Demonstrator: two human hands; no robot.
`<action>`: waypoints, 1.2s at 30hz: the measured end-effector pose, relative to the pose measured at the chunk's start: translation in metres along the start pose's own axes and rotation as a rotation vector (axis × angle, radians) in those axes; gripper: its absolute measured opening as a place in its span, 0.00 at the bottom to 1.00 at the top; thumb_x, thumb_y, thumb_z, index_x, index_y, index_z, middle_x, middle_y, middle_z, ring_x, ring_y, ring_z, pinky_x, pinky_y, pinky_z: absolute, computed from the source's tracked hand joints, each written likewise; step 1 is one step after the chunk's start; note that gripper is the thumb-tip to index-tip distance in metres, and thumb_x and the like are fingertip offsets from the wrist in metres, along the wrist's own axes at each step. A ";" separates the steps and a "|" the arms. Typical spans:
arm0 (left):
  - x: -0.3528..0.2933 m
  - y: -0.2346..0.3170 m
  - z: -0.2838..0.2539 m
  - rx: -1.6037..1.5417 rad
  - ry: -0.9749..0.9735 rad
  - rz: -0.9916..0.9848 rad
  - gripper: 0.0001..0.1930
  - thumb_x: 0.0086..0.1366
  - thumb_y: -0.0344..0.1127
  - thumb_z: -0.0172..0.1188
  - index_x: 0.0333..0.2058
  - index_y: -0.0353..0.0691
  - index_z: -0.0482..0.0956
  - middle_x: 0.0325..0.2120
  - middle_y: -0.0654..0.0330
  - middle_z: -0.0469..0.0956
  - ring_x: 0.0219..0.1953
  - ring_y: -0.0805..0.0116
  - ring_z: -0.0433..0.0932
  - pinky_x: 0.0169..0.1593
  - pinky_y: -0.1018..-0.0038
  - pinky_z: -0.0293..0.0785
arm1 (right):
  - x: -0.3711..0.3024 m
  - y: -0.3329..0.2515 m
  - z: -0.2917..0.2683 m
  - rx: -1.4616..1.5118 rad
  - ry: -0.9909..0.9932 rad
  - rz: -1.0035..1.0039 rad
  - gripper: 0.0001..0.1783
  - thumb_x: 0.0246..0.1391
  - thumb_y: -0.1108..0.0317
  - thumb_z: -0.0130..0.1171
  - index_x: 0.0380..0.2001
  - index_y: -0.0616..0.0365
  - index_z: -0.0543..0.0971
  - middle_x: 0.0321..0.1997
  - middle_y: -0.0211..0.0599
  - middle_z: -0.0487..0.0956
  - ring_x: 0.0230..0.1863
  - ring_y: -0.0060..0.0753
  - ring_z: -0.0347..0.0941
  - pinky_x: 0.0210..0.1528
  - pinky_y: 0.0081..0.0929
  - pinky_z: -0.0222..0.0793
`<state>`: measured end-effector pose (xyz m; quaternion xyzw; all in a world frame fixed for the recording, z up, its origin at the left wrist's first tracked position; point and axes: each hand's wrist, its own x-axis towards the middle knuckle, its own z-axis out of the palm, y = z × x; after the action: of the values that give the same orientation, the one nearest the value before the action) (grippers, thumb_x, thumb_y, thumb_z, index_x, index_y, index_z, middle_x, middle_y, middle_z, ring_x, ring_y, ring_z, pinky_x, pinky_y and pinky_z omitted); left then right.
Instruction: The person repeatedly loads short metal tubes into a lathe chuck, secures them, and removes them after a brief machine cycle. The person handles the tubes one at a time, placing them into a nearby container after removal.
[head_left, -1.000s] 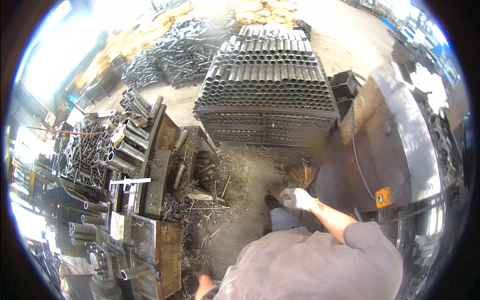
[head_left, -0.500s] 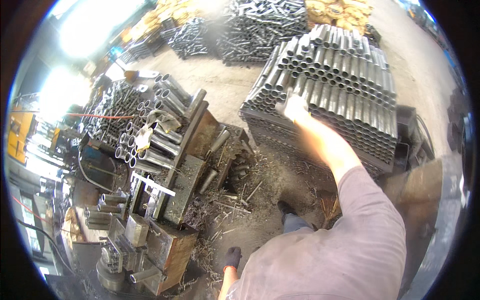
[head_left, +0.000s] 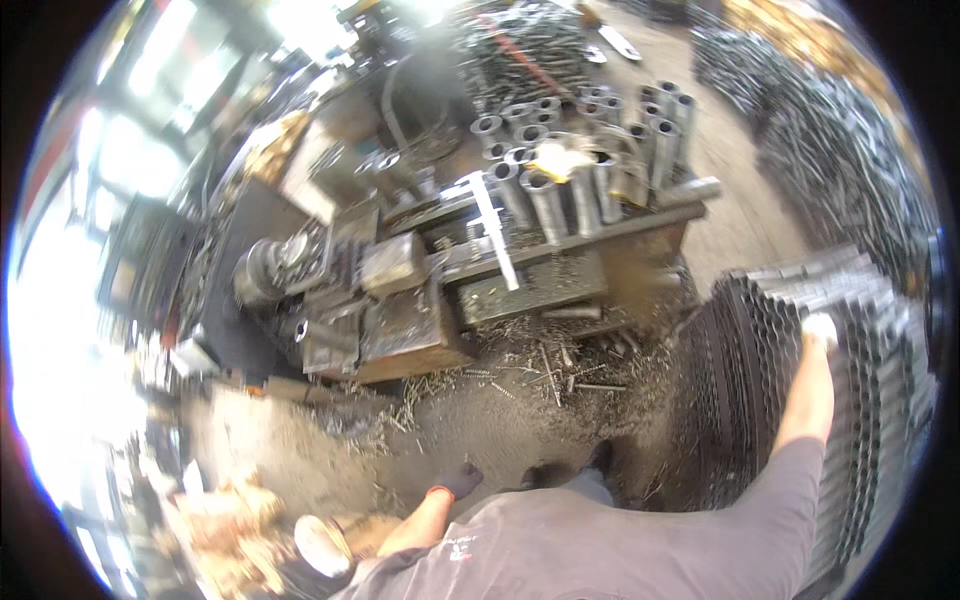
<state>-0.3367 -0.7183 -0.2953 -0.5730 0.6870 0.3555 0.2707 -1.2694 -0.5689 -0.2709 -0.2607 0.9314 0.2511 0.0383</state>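
My right hand (head_left: 820, 328), in a white glove, is stretched out to the right over the stack of metal tubes (head_left: 870, 380). It is bright and blurred, and whether its fingers hold a tube is not visible. My left hand (head_left: 458, 482), in a dark glove with an orange cuff, hangs low in front of my body, above the floor. Its fingers merge into one dark shape. No object shows beside it.
Ahead is a worn metal machine (head_left: 400, 330) with a short tube (head_left: 325, 335) at its front. A white caliper (head_left: 490, 230) lies on it, beside several upright tubes (head_left: 545, 205). Metal shavings (head_left: 560, 375) litter the floor. Heaped metal parts (head_left: 830, 150) are at far right.
My view has swung left, so the machine is now central and the tube stack at the right. My right arm still reaches to the stack; my left hand still hangs low.
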 end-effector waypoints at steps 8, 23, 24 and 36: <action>0.013 -0.040 0.012 -0.150 -0.055 -0.108 0.33 0.72 0.62 0.54 0.65 0.45 0.79 0.62 0.49 0.81 0.65 0.47 0.79 0.68 0.57 0.71 | -0.011 0.066 0.061 1.876 0.159 0.432 0.24 0.64 0.43 0.65 0.48 0.52 0.84 0.39 0.30 0.79 0.31 0.27 0.73 0.30 0.31 0.70; 0.008 -0.004 -0.175 0.002 0.726 0.986 0.44 0.59 0.50 0.71 0.72 0.44 0.66 0.71 0.48 0.67 0.73 0.43 0.65 0.75 0.48 0.60 | -0.532 -0.414 -0.179 1.798 -1.147 -0.385 0.26 0.71 0.60 0.56 0.64 0.66 0.74 0.43 0.38 0.84 0.29 0.26 0.80 0.25 0.23 0.75; 0.003 -0.019 -0.189 0.067 0.718 1.037 0.44 0.59 0.50 0.70 0.72 0.44 0.65 0.70 0.48 0.68 0.73 0.42 0.64 0.76 0.47 0.58 | -0.549 -0.446 -0.203 1.720 -1.185 -0.424 0.27 0.70 0.61 0.58 0.66 0.67 0.74 0.43 0.36 0.84 0.29 0.25 0.80 0.27 0.22 0.77; -0.041 -0.179 -0.303 -0.262 1.083 0.674 0.29 0.47 0.35 0.77 0.51 0.47 0.81 0.45 0.51 0.84 0.45 0.53 0.84 0.50 0.58 0.81 | -0.584 -0.563 -0.400 1.593 -0.803 -1.180 0.55 0.38 0.59 0.81 0.71 0.62 0.68 0.53 0.40 0.81 0.44 0.29 0.81 0.41 0.25 0.81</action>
<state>-0.1428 -0.9516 -0.1131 -0.4523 0.8194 0.1624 -0.3125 -0.4582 -0.9075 -0.0566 -0.4681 0.4730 -0.4203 0.6168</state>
